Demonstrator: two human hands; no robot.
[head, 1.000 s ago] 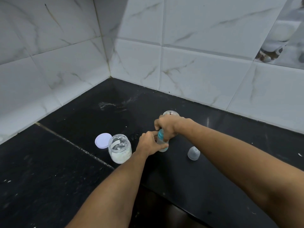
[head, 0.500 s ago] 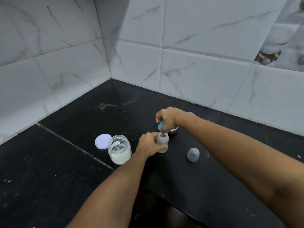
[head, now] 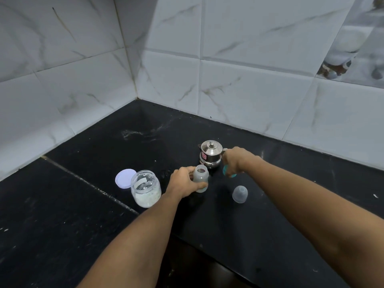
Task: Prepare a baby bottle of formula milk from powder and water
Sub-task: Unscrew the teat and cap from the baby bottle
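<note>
A small translucent baby bottle [head: 200, 178] stands upright on the black counter [head: 83, 225] with its mouth uncovered. My left hand [head: 184, 182] grips its body from the left. My right hand [head: 235, 161] holds the teal screw ring with the teat [head: 226, 171] to the right of the bottle, just above the counter. A clear jar of white powder [head: 145, 189] stands open at the left, with a scoop inside. Behind the bottle sits a small steel kettle [head: 210, 153] with its lid on.
The jar's pale lilac lid [head: 124, 178] lies flat beside the jar. The bottle's clear dome cap [head: 240, 194] rests on the counter at the right. White tiled walls meet in a corner behind. The counter's front edge runs under my forearms.
My right hand has lifted the teal teat ring off the bottle and carried it to the right. The bottle's mouth and the kettle behind are now uncovered. My left hand stays on the bottle.
</note>
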